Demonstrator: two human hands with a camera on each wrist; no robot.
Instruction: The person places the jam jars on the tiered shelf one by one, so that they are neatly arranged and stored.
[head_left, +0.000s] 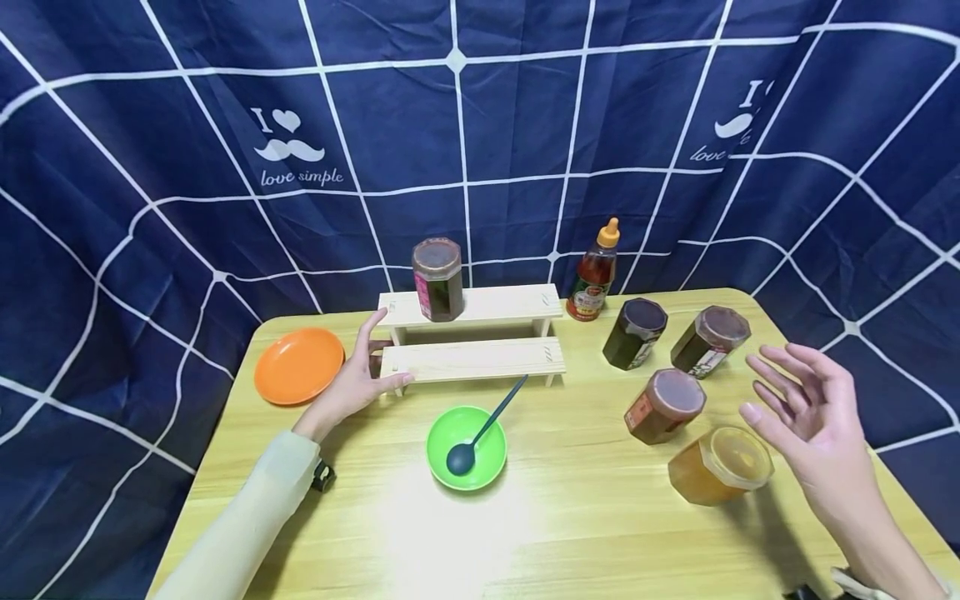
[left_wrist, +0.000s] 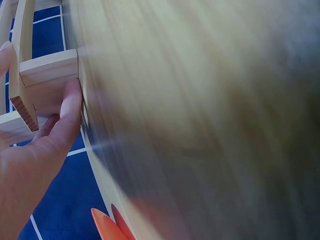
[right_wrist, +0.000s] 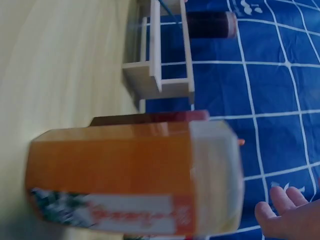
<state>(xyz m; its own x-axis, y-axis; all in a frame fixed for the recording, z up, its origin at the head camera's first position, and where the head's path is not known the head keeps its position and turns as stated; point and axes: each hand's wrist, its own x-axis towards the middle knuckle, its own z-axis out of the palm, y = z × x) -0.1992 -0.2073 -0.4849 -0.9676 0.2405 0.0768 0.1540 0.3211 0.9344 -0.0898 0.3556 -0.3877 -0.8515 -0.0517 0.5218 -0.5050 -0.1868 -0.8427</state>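
Note:
My left hand (head_left: 358, 379) holds the left end of a two-step wooden rack (head_left: 472, 360), thumb at the lower step and forefinger at the upper one. In the left wrist view, fingers (left_wrist: 71, 107) press the rack's side piece (left_wrist: 50, 70). A dark jar with a pink label (head_left: 440, 283) stands on the upper step. My right hand (head_left: 813, 417) hovers with loosely bent fingers, holding nothing. Nearest it is an amber jar (head_left: 720, 467), large in the right wrist view (right_wrist: 115, 175). A reddish-brown jar (head_left: 663, 406) and two dark jars (head_left: 635, 335) (head_left: 708, 342) stand beyond.
A sauce bottle with an orange cap (head_left: 592, 275) stands right of the rack. In front of the rack is a green bowl (head_left: 442, 429) with a dark spoon (head_left: 461, 458) leaning in it. An orange plate (head_left: 298, 367) lies at left. Blue checked cloth (head_left: 510, 117) hangs behind the table.

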